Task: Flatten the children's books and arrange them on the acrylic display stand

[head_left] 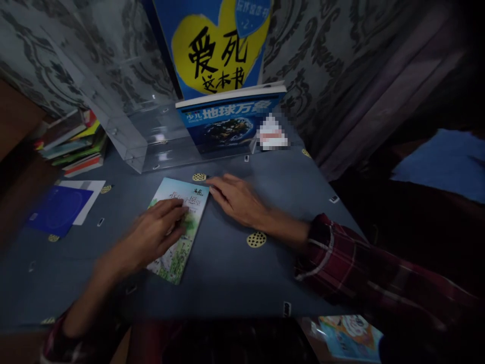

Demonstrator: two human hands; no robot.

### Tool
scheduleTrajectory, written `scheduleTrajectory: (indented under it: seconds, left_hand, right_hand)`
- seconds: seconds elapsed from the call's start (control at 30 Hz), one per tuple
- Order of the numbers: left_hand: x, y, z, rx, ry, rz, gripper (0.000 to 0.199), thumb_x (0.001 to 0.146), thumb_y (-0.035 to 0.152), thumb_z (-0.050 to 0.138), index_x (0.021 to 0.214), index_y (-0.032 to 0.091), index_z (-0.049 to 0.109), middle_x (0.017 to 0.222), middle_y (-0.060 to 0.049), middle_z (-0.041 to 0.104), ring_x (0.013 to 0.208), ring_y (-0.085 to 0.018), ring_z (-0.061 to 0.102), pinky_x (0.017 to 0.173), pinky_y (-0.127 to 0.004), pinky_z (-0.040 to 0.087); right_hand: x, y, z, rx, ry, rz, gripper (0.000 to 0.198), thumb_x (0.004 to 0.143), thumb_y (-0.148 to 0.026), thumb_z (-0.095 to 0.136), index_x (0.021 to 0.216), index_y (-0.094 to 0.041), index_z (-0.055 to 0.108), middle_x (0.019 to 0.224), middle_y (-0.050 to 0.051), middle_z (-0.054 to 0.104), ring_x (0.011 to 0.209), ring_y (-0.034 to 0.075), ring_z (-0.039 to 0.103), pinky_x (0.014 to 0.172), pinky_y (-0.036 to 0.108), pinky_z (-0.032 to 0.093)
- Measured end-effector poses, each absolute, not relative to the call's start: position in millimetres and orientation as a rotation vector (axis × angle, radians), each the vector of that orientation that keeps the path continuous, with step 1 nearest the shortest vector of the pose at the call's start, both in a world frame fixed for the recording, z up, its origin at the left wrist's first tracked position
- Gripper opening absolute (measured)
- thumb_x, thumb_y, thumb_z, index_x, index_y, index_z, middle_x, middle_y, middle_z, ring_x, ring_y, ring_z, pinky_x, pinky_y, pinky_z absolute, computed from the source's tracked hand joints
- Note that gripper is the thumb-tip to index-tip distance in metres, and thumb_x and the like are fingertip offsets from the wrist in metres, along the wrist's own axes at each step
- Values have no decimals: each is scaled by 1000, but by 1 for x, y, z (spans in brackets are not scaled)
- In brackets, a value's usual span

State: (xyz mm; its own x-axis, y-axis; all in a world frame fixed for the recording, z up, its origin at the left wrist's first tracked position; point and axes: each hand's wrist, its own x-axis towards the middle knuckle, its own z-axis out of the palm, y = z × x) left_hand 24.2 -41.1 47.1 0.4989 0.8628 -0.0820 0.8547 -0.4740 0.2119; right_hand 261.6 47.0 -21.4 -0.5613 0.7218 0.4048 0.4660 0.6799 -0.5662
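A thin paperback book (194,218) lies flat on the dark blue-grey tablecloth (227,283), with its front cover up. The cover is pale blue at the top and passes into green lower down, where painted grass and plants are seen. Dark Chinese characters form its title near the upper edge; some of them are hidden by fingers.

The book is under the left hand (156,231). This hand rests across the left and middle part of the cover, its fingers slightly bent and near to each other, pinching nothing. The right hand (240,202) is at the book's upper right corner, with the index finger stretched toward it and the thumb just below. Whether these two pinch the corner or only lie beside it — this I cannot tell.

The titled edge points away from the person, to the clear acrylic stand (170,139). The long axis goes from the person's side toward the far side, leaning to the right at its far end — so the book lies a little oblique.
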Motion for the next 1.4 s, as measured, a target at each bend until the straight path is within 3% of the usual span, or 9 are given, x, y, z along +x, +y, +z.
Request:
scheduleTrajectory:
  seconds: [0.1,0.17,0.27,0.43,0.53,0.63,0.87,1.17,1.4]
  left_hand:
    - [-11,-66,44,2539,1288,87,66,98,46,59,158,34,35,165,-8,36,151,-33,36,117,-52,42]
    - [-23,-81,39,2553,1282,73,83,93,43,69,162,38,23,169,-7,28,155,-34,27,121,-57,36]
    - [-25,-91,33,2581,1328,44,91,89,36,75,162,37,22,170,-9,26,155,-36,26,121,-60,34]
    - [-6,-93,30,2741,1287,174,65,98,32,63,157,24,36,158,-14,47,149,-32,40,117,-58,42]
    - [7,-98,30,2868,1266,226,41,101,27,57,141,17,55,140,-14,64,136,-31,55,107,-50,54]
    - [17,-105,30,2977,1270,282,27,101,24,57,125,13,64,127,-13,72,125,-30,65,97,-45,62]
    - [24,-114,30,3040,1284,431,18,98,16,63,115,10,66,114,-12,77,114,-29,72,89,-42,67]
    - [22,-114,34,3027,1262,415,20,100,13,56,114,10,70,115,-12,77,111,-27,74,88,-39,67]
    - [22,-119,25,3028,1294,435,20,97,14,61,114,10,71,119,-12,76,116,-28,71,92,-41,65]
  right_hand:
    - [260,48,-23,-787,-2338,501,32,106,-25,41,110,-17,72,97,10,72,93,25,59,86,40,48]
    - [257,50,-23,-753,-2393,480,34,107,-27,41,111,-17,73,104,12,73,98,26,59,88,41,47]
    - [251,53,-22,-781,-2482,431,34,106,-30,44,123,-16,69,121,14,71,110,28,57,91,43,45]
    - [237,63,-23,-816,-2595,382,41,106,-31,44,141,-15,58,145,16,60,129,32,50,101,49,40]
    - [232,64,-28,-830,-2592,368,44,105,-31,44,146,-14,52,151,17,55,135,34,47,105,51,38]
    - [230,58,-32,-806,-2545,363,44,105,-30,45,145,-15,52,154,17,51,139,34,44,107,53,36]
    - [228,20,-26,-557,-2473,548,34,107,-28,41,122,-17,69,132,13,67,129,28,53,108,50,40]
    - [238,-19,-7,-590,-2339,928,36,107,-23,40,135,-18,63,123,12,70,115,24,61,101,43,49]
    - [246,-39,-7,-442,-2394,777,29,107,-24,44,113,-16,71,107,9,75,108,22,65,99,44,50]
